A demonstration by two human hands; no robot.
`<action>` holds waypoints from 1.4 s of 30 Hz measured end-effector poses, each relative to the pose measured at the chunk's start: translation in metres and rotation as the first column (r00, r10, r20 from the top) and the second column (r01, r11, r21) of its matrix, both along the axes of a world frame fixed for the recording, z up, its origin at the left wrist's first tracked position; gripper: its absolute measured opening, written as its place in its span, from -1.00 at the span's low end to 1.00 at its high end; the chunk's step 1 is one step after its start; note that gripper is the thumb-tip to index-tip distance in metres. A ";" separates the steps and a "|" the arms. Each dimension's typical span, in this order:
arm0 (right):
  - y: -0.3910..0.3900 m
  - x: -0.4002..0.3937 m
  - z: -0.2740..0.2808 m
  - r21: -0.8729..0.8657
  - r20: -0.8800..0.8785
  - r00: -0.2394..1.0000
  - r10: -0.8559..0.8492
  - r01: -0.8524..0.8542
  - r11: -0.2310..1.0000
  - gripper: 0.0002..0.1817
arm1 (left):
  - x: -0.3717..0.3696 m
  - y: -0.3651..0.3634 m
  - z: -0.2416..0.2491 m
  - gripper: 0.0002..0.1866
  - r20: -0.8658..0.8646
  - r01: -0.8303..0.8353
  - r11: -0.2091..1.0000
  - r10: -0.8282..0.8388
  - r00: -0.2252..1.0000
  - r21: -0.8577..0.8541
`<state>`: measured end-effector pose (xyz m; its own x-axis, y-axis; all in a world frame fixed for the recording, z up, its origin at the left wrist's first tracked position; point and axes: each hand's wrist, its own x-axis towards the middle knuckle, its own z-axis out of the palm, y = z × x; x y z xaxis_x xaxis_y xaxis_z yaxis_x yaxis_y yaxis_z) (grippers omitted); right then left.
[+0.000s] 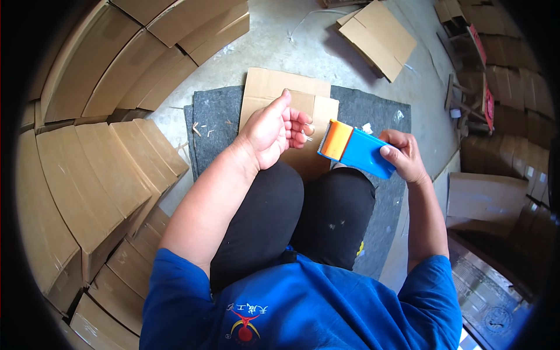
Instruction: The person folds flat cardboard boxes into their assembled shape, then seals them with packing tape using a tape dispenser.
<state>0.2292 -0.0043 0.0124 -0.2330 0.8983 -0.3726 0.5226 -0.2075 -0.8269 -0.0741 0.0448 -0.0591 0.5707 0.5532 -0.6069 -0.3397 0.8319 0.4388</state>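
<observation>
My right hand [403,156] grips a blue and orange tape dispenser [366,153] by its blue end, with the toothed orange end pointing left. To the left of it, my left hand [273,129] is held palm up, thumb stretched out and fingers loosely curled. Small pale strands show at its fingertips, a short way from the dispenser. Behind and below the left hand stands a brown cardboard box [265,87] in front of my knees, its lower part partly hidden by the hand and my legs.
A grey mat [373,105] lies under the box and my legs, with scraps [201,129] on it. Stacked cartons [93,175] rise close on my left. A flattened carton [379,38] rests on the floor ahead right. More cartons [487,195] line the right side.
</observation>
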 end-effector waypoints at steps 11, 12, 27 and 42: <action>0.021 -0.009 0.002 -0.095 0.118 0.993 0.030 -0.018 0.995 -0.42 | -0.019 0.000 -0.017 -0.90 -0.286 -0.124 0.954 0.204 0.936 0.274; 0.025 0.000 0.005 -0.095 0.152 0.987 0.048 -0.034 0.995 -0.42 | -0.027 0.006 -0.023 -0.91 -0.294 -0.157 0.945 0.242 0.925 0.286; 0.073 0.020 -0.038 -0.184 0.266 0.956 0.124 -0.076 0.980 -0.43 | -0.012 0.023 -0.110 -0.91 -0.444 -0.155 0.982 0.188 0.876 0.110; 0.067 0.031 -0.054 -0.192 0.181 0.981 0.074 -0.038 0.981 -0.44 | 0.005 0.028 -0.127 -0.64 -0.813 0.536 0.612 0.460 0.358 0.582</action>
